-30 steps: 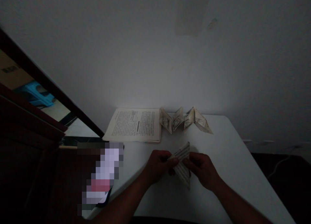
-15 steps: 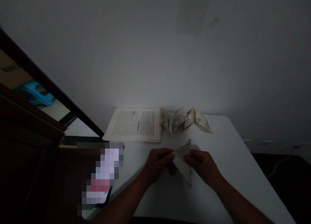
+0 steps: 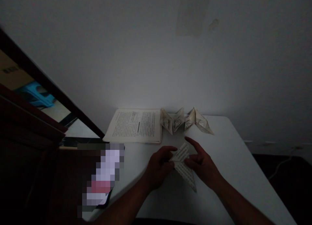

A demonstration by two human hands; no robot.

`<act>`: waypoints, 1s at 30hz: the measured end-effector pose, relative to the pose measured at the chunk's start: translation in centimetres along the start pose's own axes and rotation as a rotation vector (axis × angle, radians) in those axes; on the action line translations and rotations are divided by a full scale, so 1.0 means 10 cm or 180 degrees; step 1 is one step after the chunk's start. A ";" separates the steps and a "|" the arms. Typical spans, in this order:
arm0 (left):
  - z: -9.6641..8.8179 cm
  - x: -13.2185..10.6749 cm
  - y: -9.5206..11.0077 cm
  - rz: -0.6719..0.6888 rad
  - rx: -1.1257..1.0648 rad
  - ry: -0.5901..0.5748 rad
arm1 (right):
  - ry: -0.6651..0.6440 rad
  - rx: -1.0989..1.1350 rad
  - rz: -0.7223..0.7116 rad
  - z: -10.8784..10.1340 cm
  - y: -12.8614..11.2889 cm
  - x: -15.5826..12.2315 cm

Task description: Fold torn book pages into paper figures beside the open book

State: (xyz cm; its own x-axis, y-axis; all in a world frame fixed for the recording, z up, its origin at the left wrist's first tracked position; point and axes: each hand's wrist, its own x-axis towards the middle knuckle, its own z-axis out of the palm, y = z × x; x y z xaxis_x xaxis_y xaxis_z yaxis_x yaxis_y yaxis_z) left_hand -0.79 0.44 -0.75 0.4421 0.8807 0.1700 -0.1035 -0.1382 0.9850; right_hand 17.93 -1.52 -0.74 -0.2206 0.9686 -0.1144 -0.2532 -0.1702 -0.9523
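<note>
Between my hands, above the white table, is a piece of folded printed paper [image 3: 183, 165] with pointed ends and a crease across its middle. My left hand [image 3: 161, 165] pinches its left corner, thumb on the near face and index finger curved over the top. On the other side, my right hand [image 3: 203, 163] grips the paper's right edge with the thumb, while its index finger stretches up and away from it. The fingers behind the paper are partly hidden. Beyond my hands, several folded paper pieces [image 3: 179, 121] stand in a zigzag row by the wall.
A stack of printed pages [image 3: 134, 125] lies at the table's back left. On the left edge rests a phone [image 3: 103, 176], its screen blurred out. The white table [image 3: 234, 160] meets the wall [image 3: 146, 56] at the back. A blue plastic object [image 3: 36, 95] is at far left.
The folded paper has tilted, its upper tip lowering and its lower tip shifting slightly right. My right index finger has lifted and extended upward; my left index finger has come up over the paper's corner.
</note>
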 end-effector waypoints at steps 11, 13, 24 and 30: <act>0.00 0.03 0.05 0.0137 0.1608 0.0441 | 0.0245 -0.0185 -0.0030 -0.07 0.07 0.01; 0.02 0.04 0.03 -0.0182 0.1692 0.0579 | 0.0831 -0.0804 -0.0347 -0.07 0.07 0.01; 0.02 0.02 -0.13 0.0602 0.4095 0.0234 | 0.0181 -0.3617 -0.2000 -0.12 0.09 0.10; 0.09 0.00 -0.01 0.0621 0.4632 0.0292 | -0.0158 -0.4018 -0.2221 -0.06 0.07 0.07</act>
State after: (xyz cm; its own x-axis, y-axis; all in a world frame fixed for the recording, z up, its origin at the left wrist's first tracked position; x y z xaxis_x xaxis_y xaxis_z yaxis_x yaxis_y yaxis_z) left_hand 0.00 0.08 -0.81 0.4639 0.8124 0.3532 0.8392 -0.5307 0.1185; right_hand 18.20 -0.85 -1.69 -0.4405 0.7741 0.4547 0.6594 0.6227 -0.4212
